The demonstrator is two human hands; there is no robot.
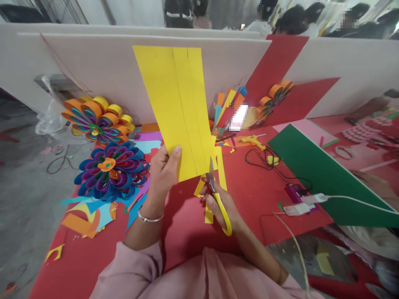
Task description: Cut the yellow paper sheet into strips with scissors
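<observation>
Yellow paper (179, 112) – pinched in the left hand (165, 168) – while the right hand (231, 207) grips yellow-handled scissors (219, 203) just beside.

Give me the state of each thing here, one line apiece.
Yellow sheet: held up, lined lengthwise
Left hand: gripping the sheet
Scissors: blades parted, at the sheet's lower edge
Right hand: holding the scissors
Glue gun: lying on its side
Paper flowers at left: petals looped
Upper white adapter: cable attached
</observation>
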